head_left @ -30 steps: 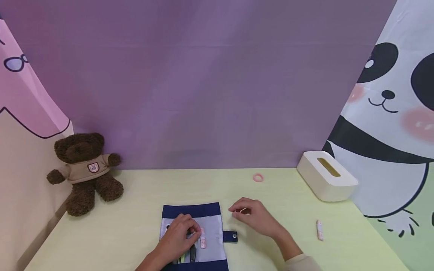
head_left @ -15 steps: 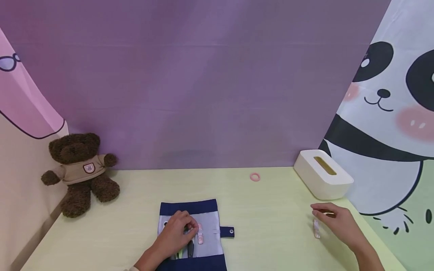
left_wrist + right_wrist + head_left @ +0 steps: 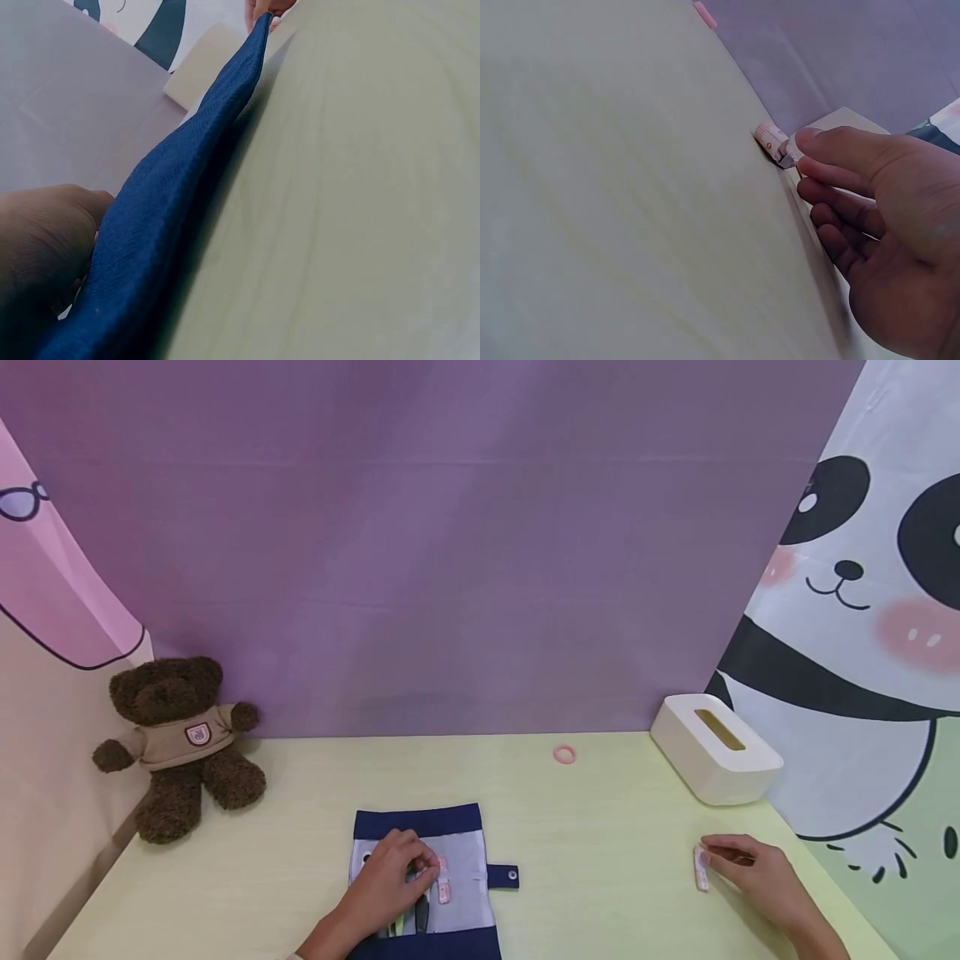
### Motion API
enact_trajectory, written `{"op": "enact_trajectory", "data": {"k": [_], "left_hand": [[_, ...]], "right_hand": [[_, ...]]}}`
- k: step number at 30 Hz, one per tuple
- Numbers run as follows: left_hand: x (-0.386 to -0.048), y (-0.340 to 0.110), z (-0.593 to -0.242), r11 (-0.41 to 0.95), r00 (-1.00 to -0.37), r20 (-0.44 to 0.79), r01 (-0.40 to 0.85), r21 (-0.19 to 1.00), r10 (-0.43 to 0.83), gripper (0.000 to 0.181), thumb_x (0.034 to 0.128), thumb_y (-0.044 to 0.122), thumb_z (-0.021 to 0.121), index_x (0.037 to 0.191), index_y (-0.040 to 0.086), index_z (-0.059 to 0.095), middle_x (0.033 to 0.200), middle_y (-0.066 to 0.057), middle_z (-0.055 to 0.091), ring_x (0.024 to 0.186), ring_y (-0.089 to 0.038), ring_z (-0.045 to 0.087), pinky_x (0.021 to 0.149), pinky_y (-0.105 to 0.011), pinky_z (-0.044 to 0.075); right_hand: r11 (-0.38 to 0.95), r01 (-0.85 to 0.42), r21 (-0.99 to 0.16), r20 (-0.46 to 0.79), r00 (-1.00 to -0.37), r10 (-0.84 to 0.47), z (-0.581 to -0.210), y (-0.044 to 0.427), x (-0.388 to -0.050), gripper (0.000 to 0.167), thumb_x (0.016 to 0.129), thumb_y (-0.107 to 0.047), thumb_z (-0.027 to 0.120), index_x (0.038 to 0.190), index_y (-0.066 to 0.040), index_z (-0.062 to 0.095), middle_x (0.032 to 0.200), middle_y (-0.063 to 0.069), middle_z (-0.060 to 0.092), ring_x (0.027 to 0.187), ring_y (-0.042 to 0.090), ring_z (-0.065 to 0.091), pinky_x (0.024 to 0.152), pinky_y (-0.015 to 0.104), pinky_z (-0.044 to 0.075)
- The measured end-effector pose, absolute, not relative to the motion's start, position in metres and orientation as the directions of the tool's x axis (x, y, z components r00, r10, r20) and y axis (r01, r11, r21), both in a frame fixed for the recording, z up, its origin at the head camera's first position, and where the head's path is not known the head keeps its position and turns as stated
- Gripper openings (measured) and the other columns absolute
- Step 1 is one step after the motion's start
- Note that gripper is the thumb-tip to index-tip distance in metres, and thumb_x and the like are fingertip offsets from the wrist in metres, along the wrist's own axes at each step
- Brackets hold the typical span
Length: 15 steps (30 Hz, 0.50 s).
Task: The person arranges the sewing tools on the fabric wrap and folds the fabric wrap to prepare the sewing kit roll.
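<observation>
An unfolded navy pouch [image 3: 489, 877] with a pale lining lies on the table in the head view. My left hand [image 3: 390, 878] lies over its inside, thumb and forefinger pinching at the lining; what sits between the tips is hidden. Close by the fingertips, a pink-and-white stick [image 3: 443, 887] lies in the pouch. A black item [image 3: 422, 913] and a green one show partly below the hand. Over to the right, my right hand [image 3: 757, 872] pinches one end of a second small pink-and-white stick [image 3: 771, 141], which still lies on the table.
A pink ring [image 3: 565, 754] lies near the table's back edge. A white tissue box [image 3: 716, 752] stands at the back right. On the left sits a brown teddy bear [image 3: 180, 735]. A purple cloth [image 3: 450, 552] hangs behind the table.
My right hand has swung right from beside the pouch to the loose stick, then lowered until thumb and forefinger met its end. The left hand has stayed on the pouch.
</observation>
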<state>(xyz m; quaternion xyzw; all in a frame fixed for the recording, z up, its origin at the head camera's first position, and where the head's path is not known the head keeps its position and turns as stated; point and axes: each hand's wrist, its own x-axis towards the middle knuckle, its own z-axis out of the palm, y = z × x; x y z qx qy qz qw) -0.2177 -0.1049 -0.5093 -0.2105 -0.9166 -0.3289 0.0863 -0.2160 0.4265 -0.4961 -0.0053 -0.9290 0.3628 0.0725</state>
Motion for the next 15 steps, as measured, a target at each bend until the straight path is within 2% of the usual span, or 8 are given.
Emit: {"op": "enact_trajectory", "data": {"k": [7,15], "left_hand": [[-0.2165,-0.1050,-0.5114,0.704,-0.892,0.312,0.451,0.549,0.328,0.006,0.0902,0.019,0.079,0.088,0.022,0.076,0.082,0.017,0.054,0.083,-0.002,0.042,0.071,-0.019,0.039],[-0.2170,-0.1044,-0.5090,0.702,-0.896,0.300,0.442,0.558,0.326,0.005,0.0910,0.020,0.079,0.088,0.022,0.075,0.082,0.017,0.055,0.084,-0.003,0.043,0.072,-0.021,0.040]], "right_hand": [[0.770,-0.090,-0.632,0.182,-0.983,0.034,-0.4976,0.4222,-0.2142,0.029,0.091,-0.024,0.080,0.112,-0.004,0.078,0.097,-0.016,0.072,0.080,-0.009,0.057,0.068,0.018,0.049],[0.763,-0.082,-0.641,0.187,-0.981,0.051,-0.4993,0.4200,-0.2141,0.027,0.090,-0.019,0.081,0.110,-0.003,0.076,0.091,-0.005,0.074,0.076,-0.006,0.056,0.067,0.018,0.047]]}}
